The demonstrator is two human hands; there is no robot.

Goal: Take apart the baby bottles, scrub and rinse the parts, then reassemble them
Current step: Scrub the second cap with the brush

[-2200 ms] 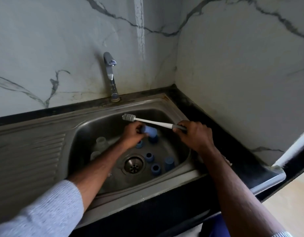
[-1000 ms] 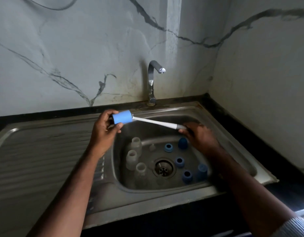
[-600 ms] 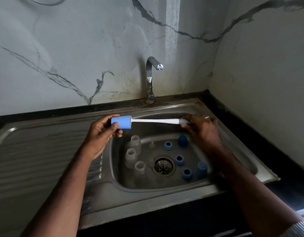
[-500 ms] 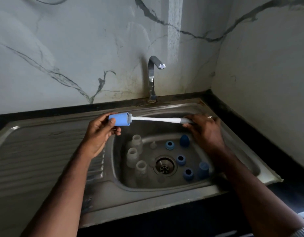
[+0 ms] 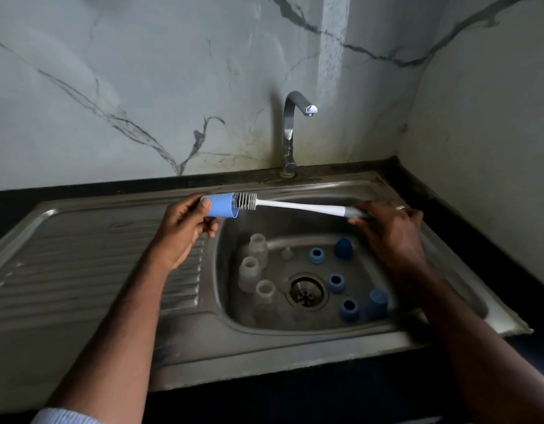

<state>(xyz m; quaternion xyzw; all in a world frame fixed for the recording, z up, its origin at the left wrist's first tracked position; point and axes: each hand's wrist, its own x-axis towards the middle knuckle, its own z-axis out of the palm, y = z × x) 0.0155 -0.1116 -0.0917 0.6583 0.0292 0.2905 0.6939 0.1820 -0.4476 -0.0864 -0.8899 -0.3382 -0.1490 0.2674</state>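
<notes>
At mid-frame, above the sink [image 5: 341, 338], the left hand [image 5: 185, 234] grips a blue cap [image 5: 220, 205] on its side. The right hand [image 5: 389, 231] holds the brush [image 5: 295, 205] by its handle, bristles partly inside the cap's mouth.

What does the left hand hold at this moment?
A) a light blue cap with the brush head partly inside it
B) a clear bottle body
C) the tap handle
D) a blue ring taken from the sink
A: the left hand grips the light blue cap, and the bristles of the brush, held by the right hand, sit partly inside the cap's open end.
</notes>
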